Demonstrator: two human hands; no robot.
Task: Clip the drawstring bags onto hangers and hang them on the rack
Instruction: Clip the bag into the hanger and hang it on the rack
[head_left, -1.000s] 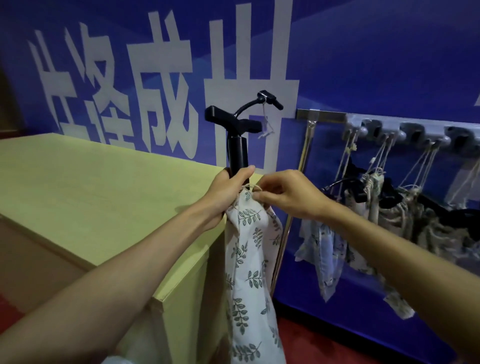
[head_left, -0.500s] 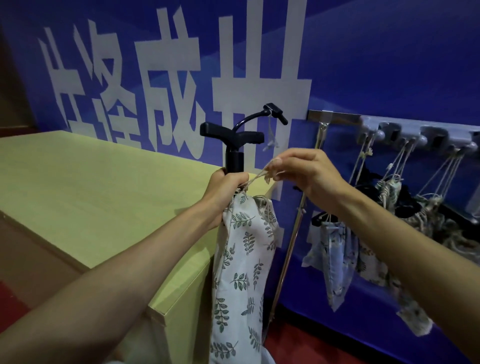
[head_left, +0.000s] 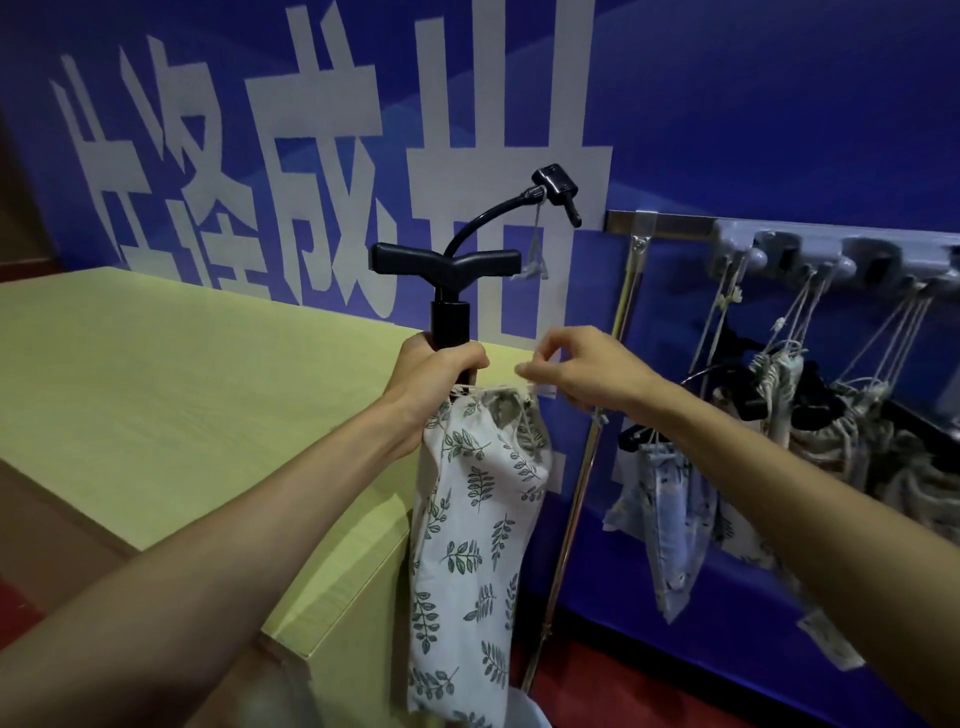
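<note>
A long white drawstring bag (head_left: 470, 545) with a green leaf print hangs down beside the table's corner. A black air pump (head_left: 451, 291) with a T-handle and a curved hose sticks up out of the bag's mouth. My left hand (head_left: 434, 379) grips the pump's shaft together with the gathered top of the bag. My right hand (head_left: 582, 371) pinches the bag's drawstring at the right side of the mouth. On the right, a wall rack (head_left: 810, 257) with round pegs carries several other bags (head_left: 670, 514) on black hangers and cords.
A pale green table (head_left: 171, 395) fills the left side, its corner just behind the bag. A thin metal pole (head_left: 587, 467) leans against the blue wall between bag and rack. The floor below is red.
My right hand pulled the drawstring up and to the right, then came back down level with the bag's mouth. The mouth has gathered tighter around the pump. My left hand kept its grip.
</note>
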